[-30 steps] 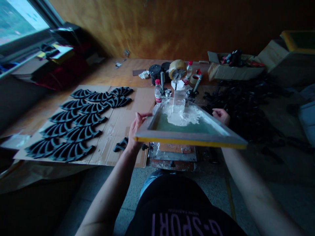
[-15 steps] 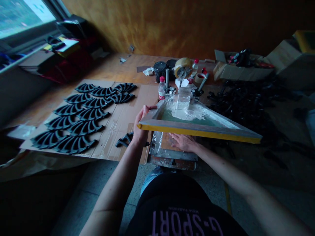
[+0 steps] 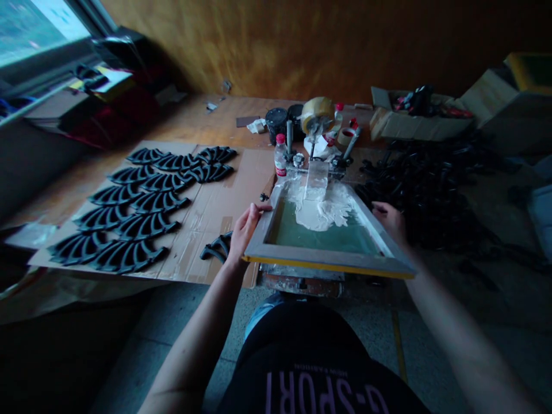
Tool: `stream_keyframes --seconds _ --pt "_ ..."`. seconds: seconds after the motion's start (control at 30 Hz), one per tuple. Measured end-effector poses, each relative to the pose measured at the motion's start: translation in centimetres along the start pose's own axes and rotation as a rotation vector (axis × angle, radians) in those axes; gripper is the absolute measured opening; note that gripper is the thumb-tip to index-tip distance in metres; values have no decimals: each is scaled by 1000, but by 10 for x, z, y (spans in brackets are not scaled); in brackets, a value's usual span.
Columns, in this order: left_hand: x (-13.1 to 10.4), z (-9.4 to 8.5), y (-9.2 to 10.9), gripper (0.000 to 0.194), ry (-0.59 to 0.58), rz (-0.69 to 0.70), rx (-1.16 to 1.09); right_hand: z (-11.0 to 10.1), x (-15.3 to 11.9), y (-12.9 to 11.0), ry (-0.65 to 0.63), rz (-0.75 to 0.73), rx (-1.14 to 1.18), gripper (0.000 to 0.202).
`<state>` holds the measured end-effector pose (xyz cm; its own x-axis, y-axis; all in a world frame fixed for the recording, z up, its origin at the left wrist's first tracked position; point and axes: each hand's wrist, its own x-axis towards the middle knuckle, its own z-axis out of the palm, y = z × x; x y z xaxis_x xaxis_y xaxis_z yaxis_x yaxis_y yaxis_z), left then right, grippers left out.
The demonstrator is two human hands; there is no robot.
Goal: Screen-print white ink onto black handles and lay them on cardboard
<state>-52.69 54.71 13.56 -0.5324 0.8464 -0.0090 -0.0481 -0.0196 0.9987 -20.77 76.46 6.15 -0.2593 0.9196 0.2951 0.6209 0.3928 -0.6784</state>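
Note:
A screen printing frame (image 3: pixel 321 256) with grey taped sides and a yellow front edge slopes low over a paint-stained base (image 3: pixel 302 282). Pale, thick ink (image 3: pixel 319 213) lies on its green mesh, under a clear squeegee-like plate (image 3: pixel 318 179). My left hand (image 3: pixel 245 233) grips the frame's left side, thumb on top. Just beside the right side is my right hand (image 3: pixel 390 221), its fingers curled and partly hidden; whether they touch the frame I cannot tell. Beneath the frame, most of the base is out of sight.
Black fan-shaped parts (image 3: pixel 142 210) lie in rows on cardboard (image 3: pixel 207 201) at left. A black heap (image 3: pixel 431 184) and an open carton (image 3: pixel 411 123) are at right. Behind the frame stand a red-capped bottle (image 3: pixel 280 156), a tape roll (image 3: pixel 318 115) and dark tubs (image 3: pixel 276 123).
The frame's raised right front corner has come down and left, levelling it. My right hand has left the base under the frame and moved to its right side. My left hand keeps its hold.

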Motion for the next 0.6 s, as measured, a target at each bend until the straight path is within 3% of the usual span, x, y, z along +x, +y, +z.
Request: stream_keyframes --seconds 0.07,0.13,0.2,0.3,0.43,0.6 --pt "-8 -7 -21 50 -34 -93 65 3 16 -18 87 -47 -43 42" --pt "-14 -11 -48 52 -58 -175 107 18 25 -51 114 -213 -114 58" --pt "-15 -13 -76 63 -41 -231 138 40 29 -87 66 -380 -218 70" --pt "-10 -12 -110 74 8 -268 201 71 27 -122 -111 -451 -367 52" --pt "-3 -12 -128 66 -11 -277 248 88 3 -121 -410 -491 -431 10" --pt "-3 -15 -128 60 -32 -303 234 60 -29 -103 -630 -865 -331 23"
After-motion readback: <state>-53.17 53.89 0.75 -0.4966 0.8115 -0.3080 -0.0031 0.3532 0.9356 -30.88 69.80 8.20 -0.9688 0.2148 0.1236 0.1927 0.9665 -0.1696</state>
